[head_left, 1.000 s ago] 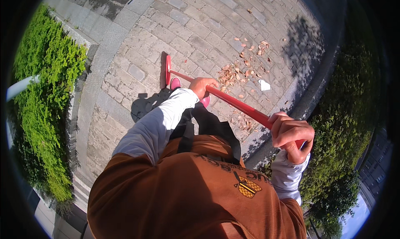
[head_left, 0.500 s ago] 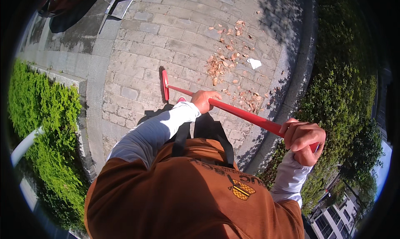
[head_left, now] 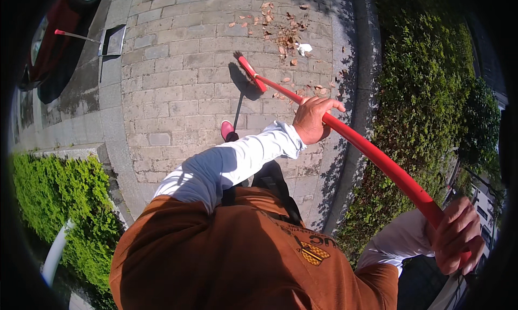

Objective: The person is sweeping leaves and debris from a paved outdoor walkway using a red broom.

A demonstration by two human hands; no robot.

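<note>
Both hands are on a red broom (head_left: pixel 377 156) that slants across in front of me. My left hand (head_left: pixel 314 119) is wrapped round the middle of its handle. Near the top end of the handle, at the lower right, my right hand (head_left: pixel 457 234) is closed round it. The broom's red head (head_left: pixel 251 73), with dark bristles, hangs over the paving and casts a shadow beside it. Dry brown leaves (head_left: pixel 290 35) lie scattered beyond and to the right of the head. Among them is a crumpled white scrap (head_left: pixel 304 48).
A long-handled dustpan (head_left: pixel 112 41) stands at the far left, close to a dark red car (head_left: pixel 51 37). Hedges grow on both sides, a bright left hedge (head_left: pixel 59 202) and a darker right hedge (head_left: pixel 426 94) behind a stone kerb (head_left: pixel 369 56). My pink shoe (head_left: pixel 227 128) is on the brick paving (head_left: pixel 178 88).
The broom head has moved right and away from me, lifted toward the leaves. My left hand has gone right and forward; my right hand has moved right and down.
</note>
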